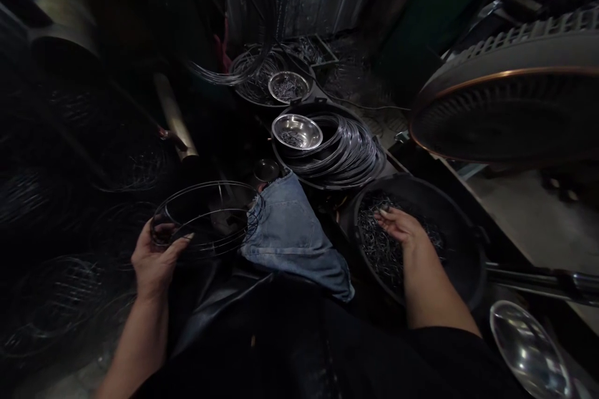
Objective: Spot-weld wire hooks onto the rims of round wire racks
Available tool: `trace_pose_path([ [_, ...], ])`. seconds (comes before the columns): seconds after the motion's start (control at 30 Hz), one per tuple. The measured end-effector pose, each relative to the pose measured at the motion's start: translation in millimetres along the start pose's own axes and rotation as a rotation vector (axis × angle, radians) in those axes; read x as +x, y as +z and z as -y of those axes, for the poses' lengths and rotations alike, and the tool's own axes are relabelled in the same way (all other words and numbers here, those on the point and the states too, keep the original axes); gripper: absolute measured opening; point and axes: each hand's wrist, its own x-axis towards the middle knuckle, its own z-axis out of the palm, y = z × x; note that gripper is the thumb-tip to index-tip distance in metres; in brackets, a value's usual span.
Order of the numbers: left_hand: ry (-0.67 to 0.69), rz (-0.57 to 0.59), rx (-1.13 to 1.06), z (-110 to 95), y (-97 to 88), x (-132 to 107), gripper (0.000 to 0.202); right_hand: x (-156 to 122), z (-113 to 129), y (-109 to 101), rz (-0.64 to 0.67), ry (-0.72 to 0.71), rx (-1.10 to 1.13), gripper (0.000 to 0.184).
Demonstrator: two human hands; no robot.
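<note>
On the left, my left hand (159,249) is closed around the near-left side of a round wire frame (213,240), thumb on top. Thin wire rings form the frame, which is held roughly level above my lap. My right hand (397,223) is over a large black tub (461,243), its fingertips drawn together above a pile of small bent wire pieces (379,246). Whether a piece is between those fingers is too small to make out. Between my hands a folded piece of blue denim (290,224) lies over my lap, touching or close to the frame's right side.
Ahead, a steel bowl (297,132) of small pieces rests on coiled wire rings (353,149) in a black tub. Behind it stands another steel bowl (289,86). A large fan (510,100) juts in at right, a shiny steel dish (528,349) below. Dark machinery parts (175,115) rise at left.
</note>
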Motion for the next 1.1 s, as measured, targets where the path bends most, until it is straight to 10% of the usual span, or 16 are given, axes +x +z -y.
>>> trace_pose_path([
  [0.27, 0.040, 0.002, 0.072, 9.9, -6.7, -0.9, 0.082, -45.5, 29.9, 52.7, 0.103, -0.031, 0.053, 0.019],
  [0.47, 0.227, 0.056, 0.321, -8.9, -20.1, -4.0, 0.085, -93.5, 51.0, 170.1, 0.322, -0.320, 0.111, 0.033],
  [0.6, 0.313, 0.114, 0.338, -26.4, -34.0, -9.9, 0.085, -115.0, 26.8, 230.0, 0.371, -0.234, 0.012, 0.041],
  [1.1, 0.194, 0.202, 0.332, -22.6, -41.4, -6.4, 0.081, -124.0, 10.7, 241.8, 0.433, -0.226, -0.112, 0.049],
])
